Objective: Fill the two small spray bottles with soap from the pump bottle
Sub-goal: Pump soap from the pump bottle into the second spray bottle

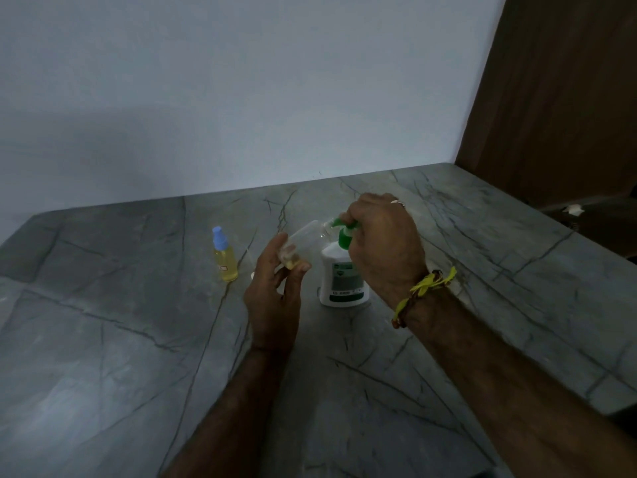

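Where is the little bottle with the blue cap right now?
In the head view, the blue-capped spray bottle stands upright on the grey stone counter, left of the left hand and of the white pump bottle, touched by neither hand.

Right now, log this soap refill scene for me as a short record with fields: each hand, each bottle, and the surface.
left hand: holds the clear small spray bottle tilted, mouth at the pump spout
right hand: on the green pump head of the white pump bottle
clear bottle fill: a little yellowish soap at its lower end
second spray bottle: upright, blue cap on, yellow liquid, left of the hands
surface: grey veined stone counter
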